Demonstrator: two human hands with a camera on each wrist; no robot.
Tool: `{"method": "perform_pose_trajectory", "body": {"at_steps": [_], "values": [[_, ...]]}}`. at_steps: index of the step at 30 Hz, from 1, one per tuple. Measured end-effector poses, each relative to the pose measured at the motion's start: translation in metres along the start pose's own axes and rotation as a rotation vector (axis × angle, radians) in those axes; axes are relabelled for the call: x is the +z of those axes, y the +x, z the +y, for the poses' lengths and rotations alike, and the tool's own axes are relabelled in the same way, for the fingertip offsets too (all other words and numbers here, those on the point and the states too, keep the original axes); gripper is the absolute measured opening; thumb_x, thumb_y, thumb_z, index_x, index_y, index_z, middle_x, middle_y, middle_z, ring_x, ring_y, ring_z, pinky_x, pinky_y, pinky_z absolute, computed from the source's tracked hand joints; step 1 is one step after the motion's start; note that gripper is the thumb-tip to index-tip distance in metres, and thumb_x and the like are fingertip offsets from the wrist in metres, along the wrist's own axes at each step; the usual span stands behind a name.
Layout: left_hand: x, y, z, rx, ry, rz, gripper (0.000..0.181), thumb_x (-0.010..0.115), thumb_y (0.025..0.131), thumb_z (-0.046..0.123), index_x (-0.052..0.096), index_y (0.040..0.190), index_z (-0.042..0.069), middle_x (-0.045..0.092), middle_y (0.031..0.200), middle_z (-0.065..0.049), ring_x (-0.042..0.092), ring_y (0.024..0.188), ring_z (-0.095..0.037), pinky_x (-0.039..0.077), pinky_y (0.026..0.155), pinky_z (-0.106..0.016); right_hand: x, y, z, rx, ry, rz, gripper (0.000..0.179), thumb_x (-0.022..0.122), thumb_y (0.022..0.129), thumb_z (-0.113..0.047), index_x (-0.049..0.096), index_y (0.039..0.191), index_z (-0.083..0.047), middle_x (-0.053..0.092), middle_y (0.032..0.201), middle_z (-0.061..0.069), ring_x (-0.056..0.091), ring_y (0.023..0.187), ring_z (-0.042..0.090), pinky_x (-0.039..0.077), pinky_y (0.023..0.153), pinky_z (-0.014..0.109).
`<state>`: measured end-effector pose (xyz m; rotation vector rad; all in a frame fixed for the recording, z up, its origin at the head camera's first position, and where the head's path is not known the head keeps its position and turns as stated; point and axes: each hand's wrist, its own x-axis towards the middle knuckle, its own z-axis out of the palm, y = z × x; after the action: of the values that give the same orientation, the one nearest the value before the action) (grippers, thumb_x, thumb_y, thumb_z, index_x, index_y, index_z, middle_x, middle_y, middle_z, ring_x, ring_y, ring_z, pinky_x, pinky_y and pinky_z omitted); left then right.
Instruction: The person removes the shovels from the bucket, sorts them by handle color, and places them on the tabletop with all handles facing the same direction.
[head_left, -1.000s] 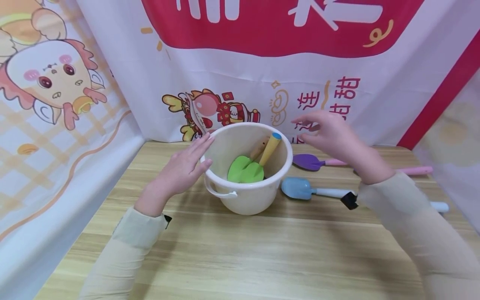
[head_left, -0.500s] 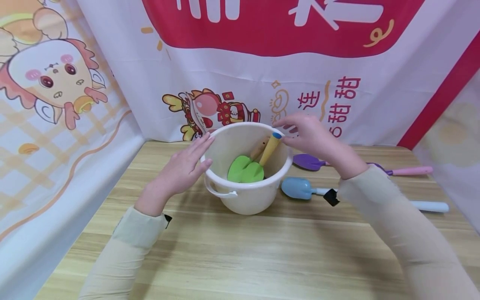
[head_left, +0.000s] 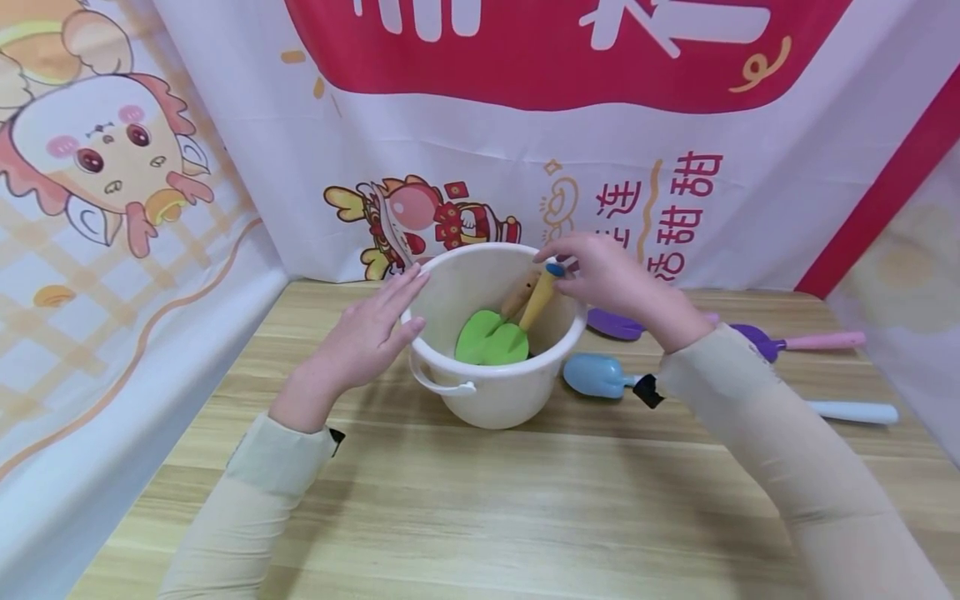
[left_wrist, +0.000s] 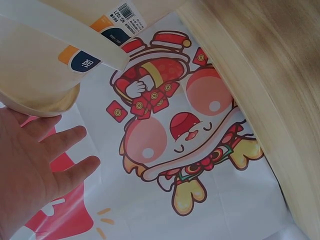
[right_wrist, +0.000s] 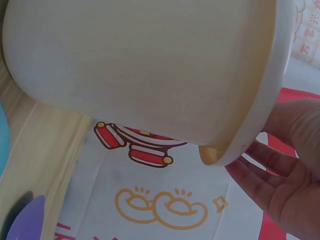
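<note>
A white bucket (head_left: 495, 400) stands upright on the table with two green-bladed garden trowels inside. One trowel has a yellow handle (head_left: 537, 304) with a blue end that rises to the right side of the rim. The other trowel's brown wooden handle (head_left: 519, 296) leans behind it. My right hand (head_left: 611, 275) pinches the blue-ended handle between thumb and fingers; in the right wrist view, the bucket wall (right_wrist: 150, 65) hides the trowel and the fingertips. My left hand (head_left: 352, 342) rests extended fingers on the left rim, also seen under the rim (left_wrist: 45, 110) in the left wrist view.
Right of the bucket lie a purple trowel (head_left: 613, 323), a light-blue trowel (head_left: 594, 375), a purple tool with a pink handle (head_left: 825, 341) and a pale handle (head_left: 855, 412). My right forearm partly covers them. A printed cloth (head_left: 465, 142) hangs behind the wooden table (head_left: 480, 508).
My right hand has moved left from beyond the bucket to the blue end of the yellow handle and taken hold of it. The left hand has stayed on the rim.
</note>
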<state>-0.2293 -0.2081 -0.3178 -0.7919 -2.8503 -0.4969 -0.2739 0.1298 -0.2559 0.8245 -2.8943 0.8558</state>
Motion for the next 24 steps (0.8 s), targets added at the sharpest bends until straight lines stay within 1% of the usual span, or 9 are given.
{"method": "perform_pose_trajectory", "body": {"at_steps": [8, 13, 18, 24], "values": [[-0.0002, 0.0004, -0.0001, 0.000, 0.002, -0.002, 0.066, 0.032, 0.110, 0.050, 0.018, 0.166, 0.019, 0.010, 0.172, -0.002, 0.014, 0.155, -0.034, 0.020, 0.113, -0.074, 0.0004, 0.0030, 0.0009, -0.006, -0.034, -0.005, 0.038, 0.073, 0.091, 0.004, 0.070, 0.128, -0.005, 0.067, 0.127, 0.016, 0.063, 0.118, 0.034, 0.055, 0.096, 0.049], [-0.0001, 0.0010, -0.0004, 0.001, 0.002, -0.002, 0.065, 0.034, 0.110, 0.047, 0.019, 0.166, 0.019, 0.010, 0.172, -0.002, 0.014, 0.155, -0.033, 0.020, 0.113, -0.074, 0.0004, 0.0057, -0.0001, -0.016, -0.061, -0.012, 0.036, 0.072, 0.090, 0.005, 0.072, 0.125, -0.004, 0.069, 0.123, 0.016, 0.064, 0.115, 0.033, 0.057, 0.094, 0.047], [-0.0002, 0.0013, -0.0004, -0.001, 0.002, -0.008, 0.065, 0.034, 0.110, 0.047, 0.018, 0.166, 0.019, 0.009, 0.172, -0.001, 0.013, 0.156, -0.033, 0.020, 0.114, -0.074, 0.0015, 0.0082, -0.0014, -0.033, -0.058, -0.014, 0.033, 0.069, 0.092, 0.007, 0.073, 0.122, -0.003, 0.071, 0.119, 0.016, 0.066, 0.109, 0.031, 0.058, 0.090, 0.043], [-0.0005, 0.0017, -0.0004, 0.000, 0.003, -0.008, 0.065, 0.035, 0.110, 0.046, 0.019, 0.166, 0.019, 0.010, 0.172, -0.003, 0.014, 0.156, -0.033, 0.020, 0.113, -0.074, 0.0022, 0.0076, -0.0016, -0.039, -0.037, -0.001, 0.031, 0.068, 0.092, 0.007, 0.074, 0.121, -0.003, 0.072, 0.118, 0.015, 0.066, 0.110, 0.032, 0.057, 0.092, 0.044]]}}
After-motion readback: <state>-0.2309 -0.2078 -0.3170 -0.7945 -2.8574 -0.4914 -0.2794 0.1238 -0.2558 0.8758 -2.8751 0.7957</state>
